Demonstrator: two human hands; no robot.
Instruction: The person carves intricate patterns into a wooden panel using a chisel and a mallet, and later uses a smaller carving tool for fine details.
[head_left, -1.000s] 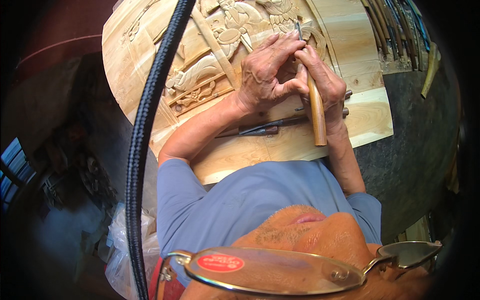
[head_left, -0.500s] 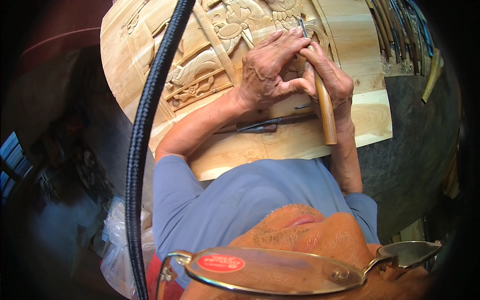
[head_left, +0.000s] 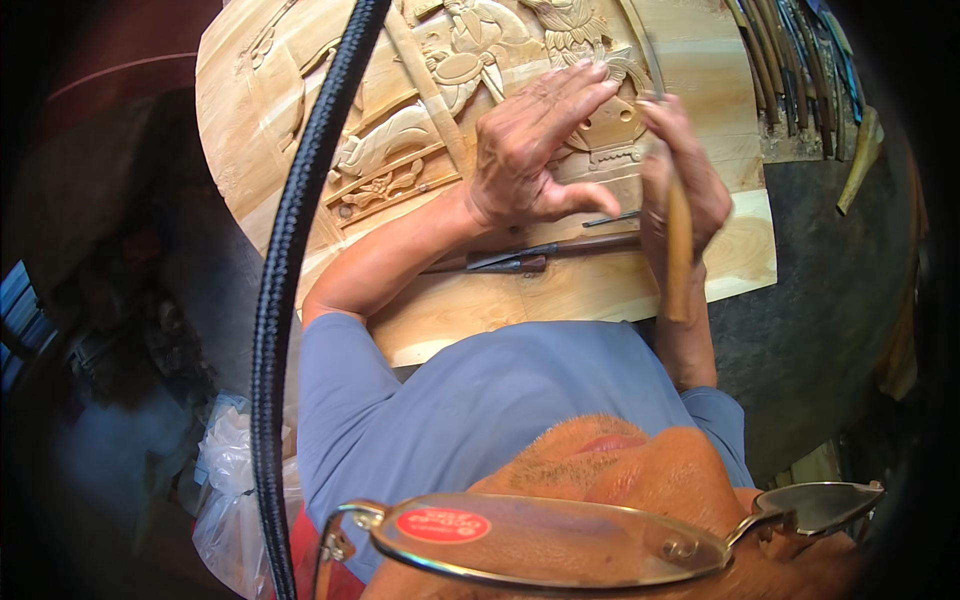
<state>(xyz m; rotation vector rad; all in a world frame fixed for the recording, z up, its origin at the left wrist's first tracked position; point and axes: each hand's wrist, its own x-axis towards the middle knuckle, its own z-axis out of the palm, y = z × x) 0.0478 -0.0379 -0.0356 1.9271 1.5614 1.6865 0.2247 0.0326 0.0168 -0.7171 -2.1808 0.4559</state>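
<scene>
Broadest, a pale carved board (head_left: 710, 105), spread beneath the left hand (head_left: 530, 150) and right hand (head_left: 697, 185), with bare wood along the near edge and right side, relief carving across the middle and far parts, some of it showing in the gap between the hands. Next, a blue-grey shirt (head_left: 520, 390), close against the near edge. Along the bottom, glasses (head_left: 570, 540) with thin metal rims. Over the left part of the board, a black braided cable (head_left: 291, 230), running from top to bottom and in the way of a strip of carving. At lower left, just beside the cable, a clear plastic bag (head_left: 228, 505). At upper right, a row of tools (head_left: 800, 75), packed side by side, with a yellowish handle (head_left: 860, 165) near. Left hand released, palm down, fingers spread, thumb stretched toward the right; contact with the wood impossible to tell. Right hand, blurred, grasping a chisel (head_left: 678, 265) above the right part of the board, wooden handle slanting out of the grip toward the shirt, blade too smeared to make out. On bare wood between the arms, dark loose tools (head_left: 510, 262), partly hidden. Smallest, on one lens, a red oval sticker (head_left: 441, 525) with pale print.
</scene>
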